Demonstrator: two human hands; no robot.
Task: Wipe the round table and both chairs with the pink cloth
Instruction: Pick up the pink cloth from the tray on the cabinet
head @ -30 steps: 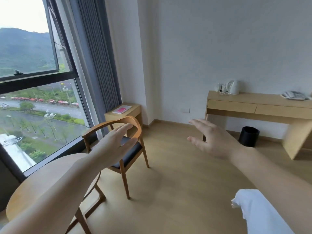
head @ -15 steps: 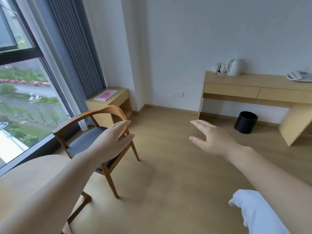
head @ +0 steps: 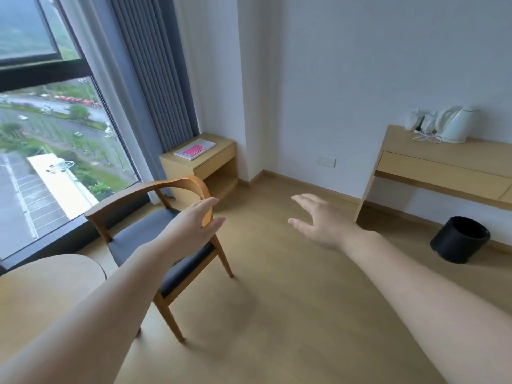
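Pale wood fills most of the view, and much of it is cut off. The round tabletop (head: 47,286) shows only as a curved corner at the lower left, its far edge running out of frame and its near part covered by the left forearm. Only one chair (head: 155,234) is in view, just beside the tabletop near the window (head: 55,151); its near legs show, while the left hand (head: 191,231) covers part of the curved backrest and seat edge. The second chair cannot be seen. The pink cloth (head: 194,150) appears to be the small pink patch lying on a white sheet atop the low cabinet (head: 205,164) by the curtain (head: 155,67), well apart from both hands; it is too small to tell cloth from card. The desk (head: 443,167) is cut by the right edge, with a white kettle (head: 457,126) and some blurred pale items beside it on top. A black bin (head: 460,239) stands on the floor under the desk.

Both arms reach forward, bare, and hold nothing. The left hand is in front of the chair's backrest, fingers straight and close together, thumb apart below them; whether it touches the wood cannot be told. The right hand (head: 324,223) hovers over the floor, palm down, fingers straight and lightly spread, thumb out to the side.
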